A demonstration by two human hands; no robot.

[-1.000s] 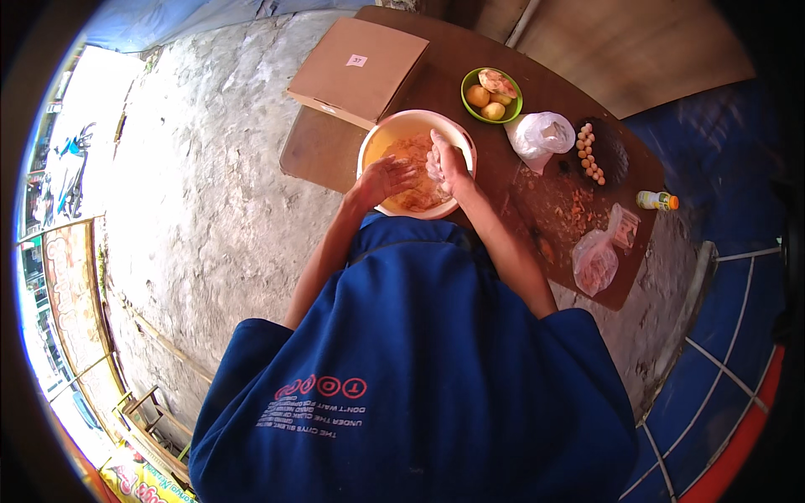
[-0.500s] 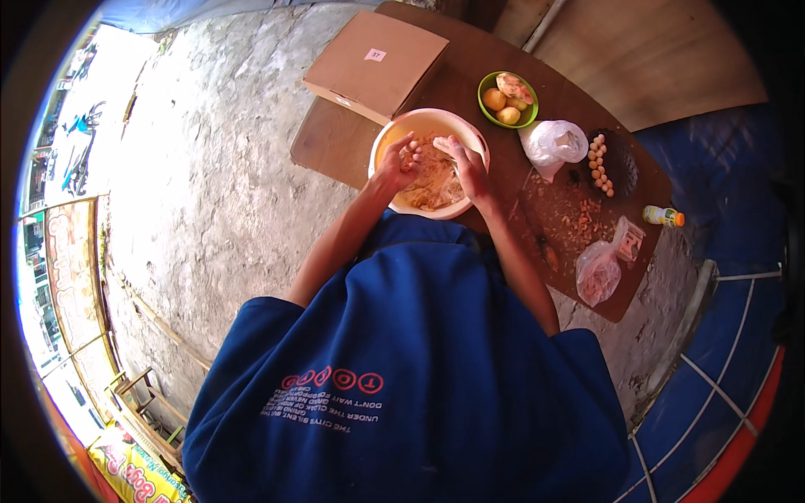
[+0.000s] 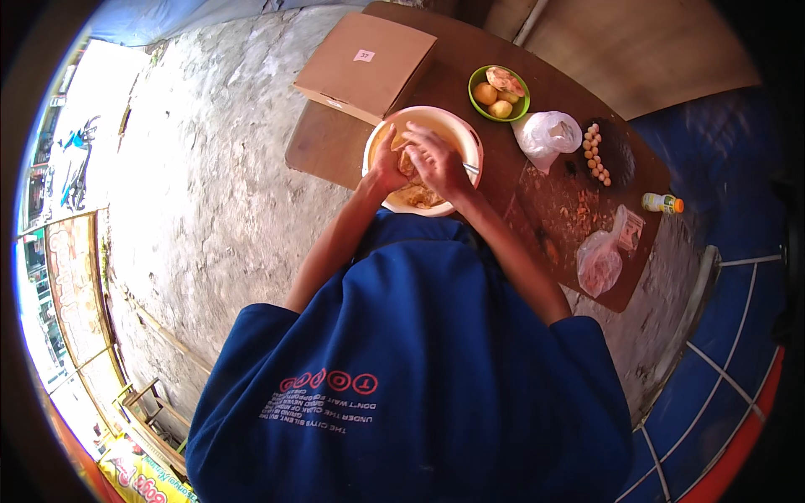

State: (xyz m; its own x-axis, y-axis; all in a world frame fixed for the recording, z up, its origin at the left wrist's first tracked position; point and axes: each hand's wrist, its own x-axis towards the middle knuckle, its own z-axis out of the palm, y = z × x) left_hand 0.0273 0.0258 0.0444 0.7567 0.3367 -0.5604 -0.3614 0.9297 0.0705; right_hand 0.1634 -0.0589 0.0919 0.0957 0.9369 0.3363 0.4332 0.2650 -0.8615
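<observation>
A round pale bowl [image 3: 475, 154] holds a moist orange-brown mixture [image 3: 418, 197], and both my hands are over it. At the left side of the bowl, my left hand [image 3: 385, 168] has a finger or thumb stretched upward; its other fingers are partly hidden. My right hand [image 3: 438, 166] is beside it, fingers spread and slightly blurred, reaching across toward the left palm. Whether the hands touch, or a bit of mixture lies between them, I cannot make out. A thin pale handle [image 3: 471, 168] sticks out at the bowl's right rim.
On the brown table [image 3: 323, 151] are a closed cardboard box [image 3: 366, 63], a green bowl of peeled yellow-orange pieces [image 3: 501, 94], a white plastic bag [image 3: 547, 140], several small round pale balls [image 3: 596, 155], orange-brown scraps [image 3: 584, 208], a clear bag [image 3: 599, 267] and a small bottle [image 3: 662, 203].
My right hand has moved left and in toward my left hand, its fingers now spread. The gap between the hands has closed up. The view has shifted slightly.
</observation>
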